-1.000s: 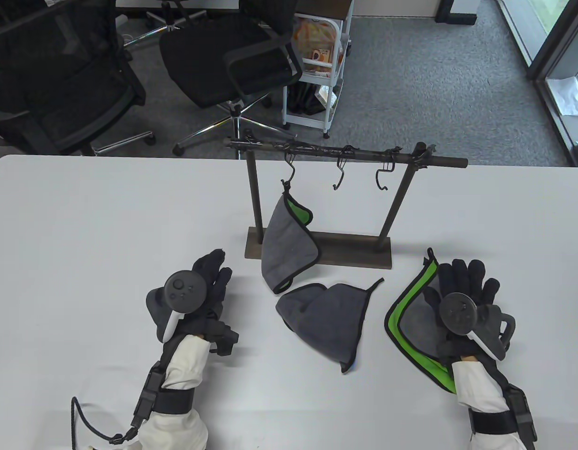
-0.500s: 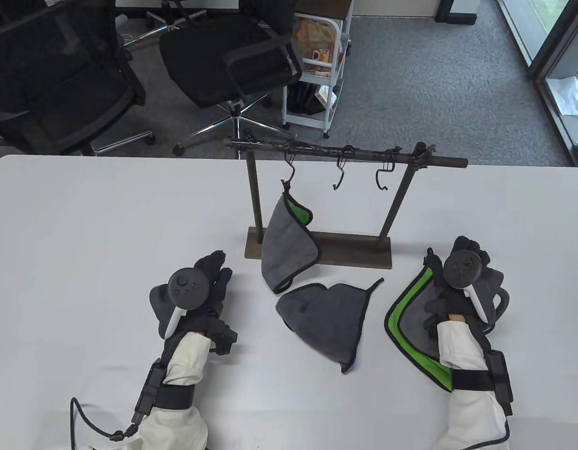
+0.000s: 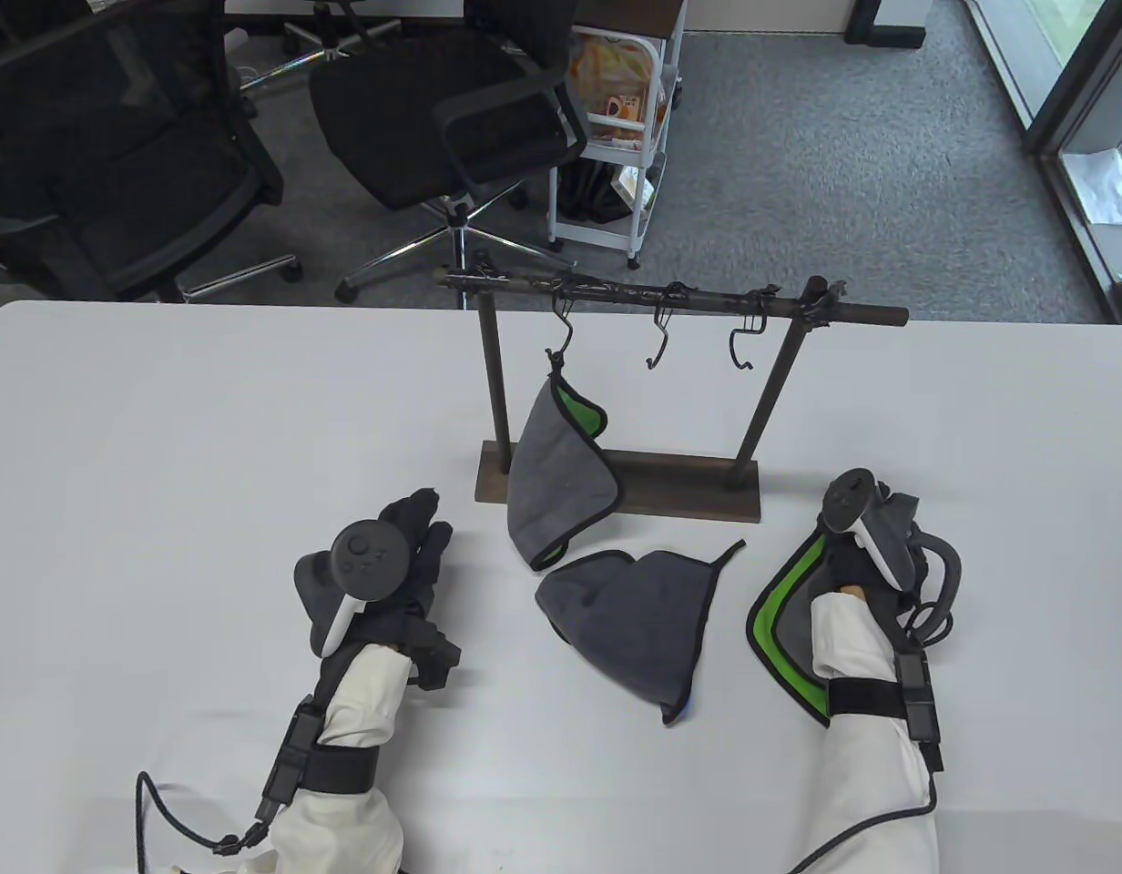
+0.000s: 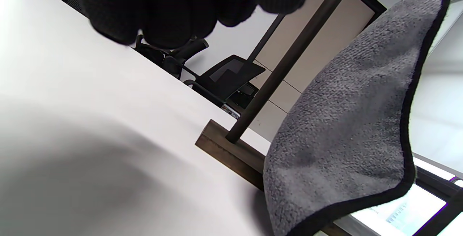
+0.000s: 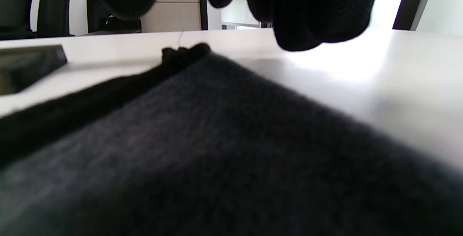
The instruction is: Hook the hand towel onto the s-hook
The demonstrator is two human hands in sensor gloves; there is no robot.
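Note:
A dark rack [image 3: 675,296] carries three S-hooks. A grey and green towel [image 3: 561,464] hangs from the left hook [image 3: 566,332]; it also shows in the left wrist view [image 4: 343,120]. The middle hook [image 3: 659,341] and right hook [image 3: 741,346] are bare. A grey towel [image 3: 634,610] lies flat in front of the rack. A green-edged towel [image 3: 789,628] lies at the right under my right hand [image 3: 875,528]. In the right wrist view its thumb and fingers [image 5: 307,12] hang apart just above this towel's corner loop [image 5: 184,51]. My left hand [image 3: 429,523] rests open on the table, holding nothing.
The rack's wooden base [image 3: 688,487] stands mid-table between my hands. Office chairs [image 3: 433,118] and a white cart [image 3: 616,137] stand on the floor beyond the table's far edge. A cable [image 3: 160,819] trails from my left wrist.
My right hand has slid forward over the green-edged towel to its far corner and rolled onto its side. My left hand has barely moved.

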